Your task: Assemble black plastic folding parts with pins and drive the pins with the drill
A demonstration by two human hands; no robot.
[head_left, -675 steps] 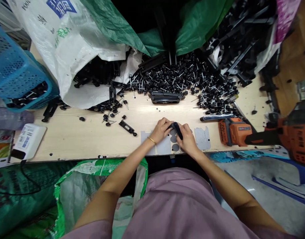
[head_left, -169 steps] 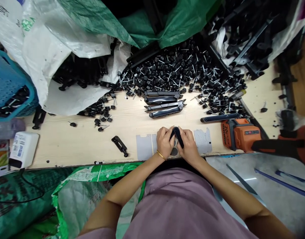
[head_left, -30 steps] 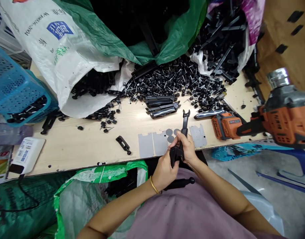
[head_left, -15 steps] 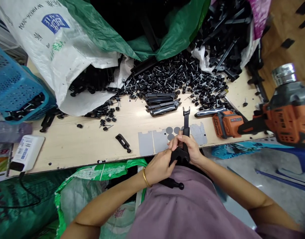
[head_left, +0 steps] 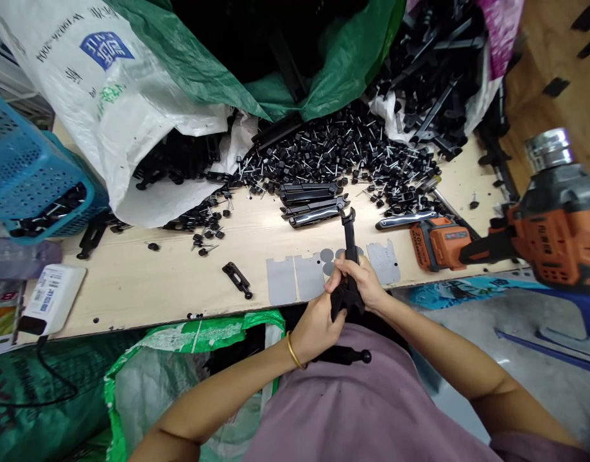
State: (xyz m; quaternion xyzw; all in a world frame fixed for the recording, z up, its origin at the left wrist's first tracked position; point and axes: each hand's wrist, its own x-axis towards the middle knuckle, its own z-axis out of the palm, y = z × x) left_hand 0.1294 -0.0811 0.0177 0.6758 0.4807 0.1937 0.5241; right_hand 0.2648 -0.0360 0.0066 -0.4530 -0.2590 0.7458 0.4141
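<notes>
A black plastic bracket (head_left: 349, 240) with a long arm and a forked tip is held between my two hands, in front of my body at the bench edge. My right hand (head_left: 366, 284) wraps its fingers round the long arm. At the wider lower end, my left hand (head_left: 318, 328) grips the bracket, its thumb and fingertips against the black plastic. Below my left wrist a black rod with a ball end (head_left: 345, 355) sticks out over my shirt; what supports it is hidden. A slotted black piece with a ball end (head_left: 237, 280) lies on the bench to the left.
Several finished-looking black arms (head_left: 314, 205) lie stacked ahead of my hands. Behind them spreads a heap of black-headed screws (head_left: 323, 147). An orange cordless drill (head_left: 549, 224) stands at right. Grey flat pads (head_left: 281, 280) lie near the edge. A blue basket (head_left: 39, 173) is at left.
The bracket's forked tip has swung a little left and tilted. My left hand has moved slightly right, and the ball-ended rod below it has shifted right too.
</notes>
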